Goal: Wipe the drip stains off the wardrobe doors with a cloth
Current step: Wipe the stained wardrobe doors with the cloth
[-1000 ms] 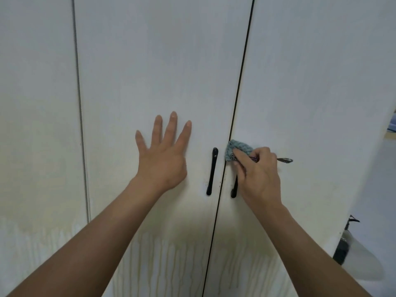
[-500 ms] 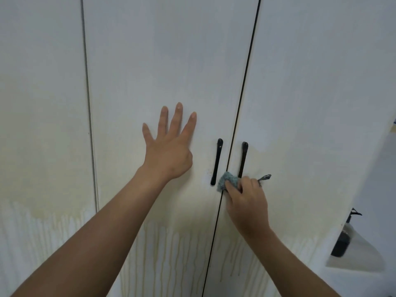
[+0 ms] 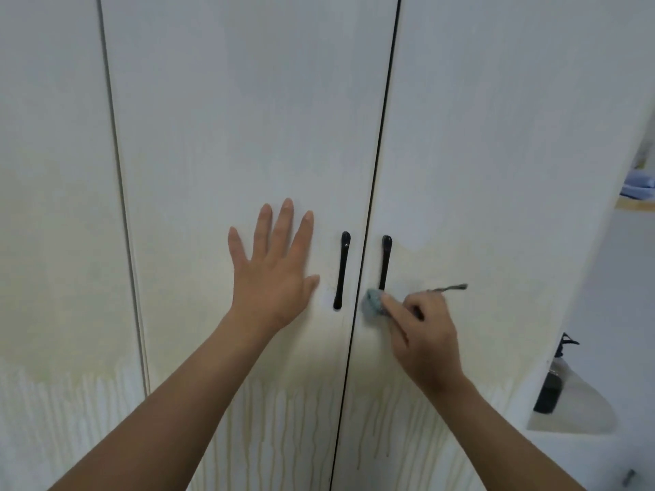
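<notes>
The right hand [image 3: 425, 334] grips the blue-grey cloth [image 3: 372, 302] with curled fingers; the cloth protrudes from the upper-left side of the grip, past the index fingertip, and a thin strand [image 3: 450, 288] projects from the opposite, upper-right side. The cloth contacts the right door [image 3: 496, 171] at the lower end of its black handle [image 3: 385, 260], just beside the door gap. The left hand [image 3: 273, 274] lies flat on the middle door [image 3: 248, 136], fingers straight, holding nothing; the drip stains [image 3: 283, 419] run below both hands.
</notes>
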A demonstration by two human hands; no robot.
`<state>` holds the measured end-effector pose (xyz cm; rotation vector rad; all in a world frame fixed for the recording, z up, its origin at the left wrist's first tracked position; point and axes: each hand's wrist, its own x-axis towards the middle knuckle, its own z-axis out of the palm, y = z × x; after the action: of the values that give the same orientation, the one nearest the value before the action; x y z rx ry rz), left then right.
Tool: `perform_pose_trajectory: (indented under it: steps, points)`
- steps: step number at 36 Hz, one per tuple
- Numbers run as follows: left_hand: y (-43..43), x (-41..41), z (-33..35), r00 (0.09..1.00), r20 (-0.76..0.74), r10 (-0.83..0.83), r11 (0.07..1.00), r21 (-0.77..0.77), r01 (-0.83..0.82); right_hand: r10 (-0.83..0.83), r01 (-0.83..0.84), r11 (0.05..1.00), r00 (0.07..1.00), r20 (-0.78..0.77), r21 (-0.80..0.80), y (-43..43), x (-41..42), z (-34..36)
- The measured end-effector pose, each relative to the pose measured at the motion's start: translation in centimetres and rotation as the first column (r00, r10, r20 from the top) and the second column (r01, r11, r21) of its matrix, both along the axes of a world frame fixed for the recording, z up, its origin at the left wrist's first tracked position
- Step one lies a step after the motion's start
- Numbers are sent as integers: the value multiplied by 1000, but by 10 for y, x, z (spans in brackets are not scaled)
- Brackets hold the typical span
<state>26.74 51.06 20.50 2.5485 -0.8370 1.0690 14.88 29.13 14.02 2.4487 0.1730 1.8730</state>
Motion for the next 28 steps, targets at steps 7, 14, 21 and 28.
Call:
perform_pose_trajectory:
  steps: [7,14,21,28]
  points:
    - [-13,1,-14,999,-35,11,1000,-6,-12,-92,64,987,978,186,149,-18,12,75]
    - [-13,5,-17,1000,-18,13,1000,-23,-13,-83,77,992,995,57,104,-18,30,-3]
    - [-15,6,-18,1000,-5,3,999,-47,-3,-61,58,996,997,52,71,-28,23,3]
    - [-14,8,-18,1000,-3,2,999,-53,-2,-52,39,986,995,83,161,-17,33,7]
